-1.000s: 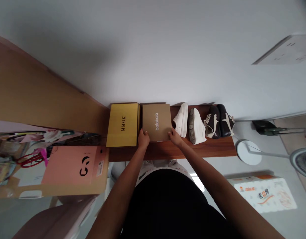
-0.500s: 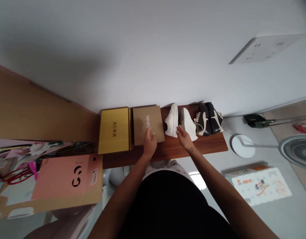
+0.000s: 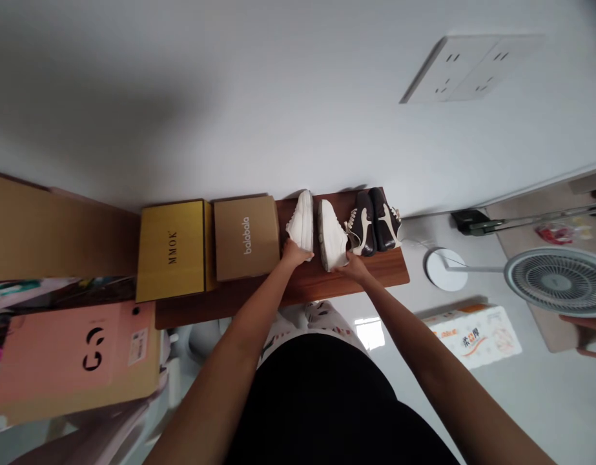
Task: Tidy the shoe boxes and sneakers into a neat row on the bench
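Note:
Two white shoes sit side by side on a dark reddish-brown wooden board against the wall, a narrow gap between them. My left hand grips the near end of the left white shoe, thumb on its inner side. Around the near end of the right white shoe my right hand is closed, its fingers partly hidden. Just right of that hand stands a pair of dark shoes with cream trim and laces. A brown balabala box lies left of my left hand.
Left of the brown box is a yellow MMOK box, with a pink box nearer me. A fan with a round white base and a white printed pack are at the right. A socket plate is on the wall.
My left hand has moved from over the brown box onto the left white shoe. My right hand has closed on the right white shoe, which now sits turned differently. The view has shifted right.

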Action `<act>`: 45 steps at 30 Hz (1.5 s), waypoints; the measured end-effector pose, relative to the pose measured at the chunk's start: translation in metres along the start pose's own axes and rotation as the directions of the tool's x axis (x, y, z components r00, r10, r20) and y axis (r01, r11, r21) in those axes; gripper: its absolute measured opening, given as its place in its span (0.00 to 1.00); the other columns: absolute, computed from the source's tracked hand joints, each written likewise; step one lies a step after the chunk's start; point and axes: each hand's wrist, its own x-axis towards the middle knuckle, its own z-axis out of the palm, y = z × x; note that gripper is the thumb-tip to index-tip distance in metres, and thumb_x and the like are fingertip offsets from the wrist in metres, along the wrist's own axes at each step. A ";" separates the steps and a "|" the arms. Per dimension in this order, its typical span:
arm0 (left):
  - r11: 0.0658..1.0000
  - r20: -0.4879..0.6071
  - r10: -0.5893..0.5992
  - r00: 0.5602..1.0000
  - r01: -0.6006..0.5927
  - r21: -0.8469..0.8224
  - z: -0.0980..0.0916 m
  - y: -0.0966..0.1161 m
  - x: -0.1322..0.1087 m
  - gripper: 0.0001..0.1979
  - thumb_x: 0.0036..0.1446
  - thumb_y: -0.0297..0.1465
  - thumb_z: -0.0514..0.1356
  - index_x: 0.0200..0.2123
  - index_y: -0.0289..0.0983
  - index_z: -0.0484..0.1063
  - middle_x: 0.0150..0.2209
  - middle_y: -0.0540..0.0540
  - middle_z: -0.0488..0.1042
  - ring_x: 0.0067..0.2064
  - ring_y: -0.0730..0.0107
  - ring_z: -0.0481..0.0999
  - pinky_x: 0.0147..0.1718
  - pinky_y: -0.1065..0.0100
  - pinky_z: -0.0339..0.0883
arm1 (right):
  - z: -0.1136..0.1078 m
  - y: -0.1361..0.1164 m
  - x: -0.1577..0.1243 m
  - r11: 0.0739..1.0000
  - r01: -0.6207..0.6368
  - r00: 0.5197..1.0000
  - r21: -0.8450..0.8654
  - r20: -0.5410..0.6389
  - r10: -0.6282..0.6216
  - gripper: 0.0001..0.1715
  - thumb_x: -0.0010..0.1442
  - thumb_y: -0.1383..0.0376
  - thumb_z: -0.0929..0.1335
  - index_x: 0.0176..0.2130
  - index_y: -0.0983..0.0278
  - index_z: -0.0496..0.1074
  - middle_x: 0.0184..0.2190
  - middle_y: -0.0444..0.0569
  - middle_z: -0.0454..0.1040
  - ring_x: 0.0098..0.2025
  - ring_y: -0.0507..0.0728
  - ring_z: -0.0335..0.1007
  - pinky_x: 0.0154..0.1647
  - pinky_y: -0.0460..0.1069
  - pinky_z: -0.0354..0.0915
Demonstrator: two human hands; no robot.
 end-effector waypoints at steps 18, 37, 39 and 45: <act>0.876 -0.006 0.253 0.967 -0.227 0.425 0.013 0.045 -0.042 0.22 0.58 0.30 0.66 0.53 0.34 0.66 0.53 0.29 0.75 0.59 0.42 0.74 0.58 0.56 0.63 | -0.043 -0.071 0.022 0.762 0.365 0.919 -0.534 0.338 -0.203 0.20 0.57 0.51 0.73 0.42 0.61 0.73 0.39 0.56 0.80 0.45 0.66 0.78 0.43 0.52 0.67; 0.843 -0.098 0.174 0.980 -0.097 0.530 0.058 0.041 -0.030 0.19 0.69 0.24 0.43 0.54 0.34 0.70 0.50 0.34 0.77 0.53 0.53 0.78 0.53 0.59 0.69 | -0.018 -0.089 0.042 0.655 0.398 0.889 -0.643 0.446 -0.102 0.19 0.65 0.69 0.64 0.54 0.69 0.72 0.49 0.69 0.77 0.49 0.68 0.77 0.51 0.58 0.70; 0.776 -0.062 0.158 0.985 -0.086 0.625 0.059 0.046 -0.029 0.20 0.69 0.23 0.41 0.56 0.33 0.68 0.50 0.34 0.77 0.53 0.54 0.78 0.50 0.60 0.71 | -0.016 -0.089 0.043 0.647 0.394 0.890 -0.653 0.446 -0.092 0.18 0.66 0.69 0.63 0.53 0.69 0.72 0.49 0.67 0.77 0.49 0.67 0.77 0.50 0.57 0.70; 0.751 -0.064 0.134 0.989 -0.059 0.657 0.054 0.056 -0.033 0.18 0.70 0.24 0.44 0.56 0.32 0.67 0.48 0.34 0.78 0.52 0.56 0.79 0.46 0.64 0.71 | -0.014 -0.086 0.037 0.626 0.405 0.905 -0.667 0.387 -0.174 0.16 0.68 0.68 0.62 0.51 0.69 0.72 0.50 0.65 0.75 0.52 0.65 0.73 0.52 0.55 0.67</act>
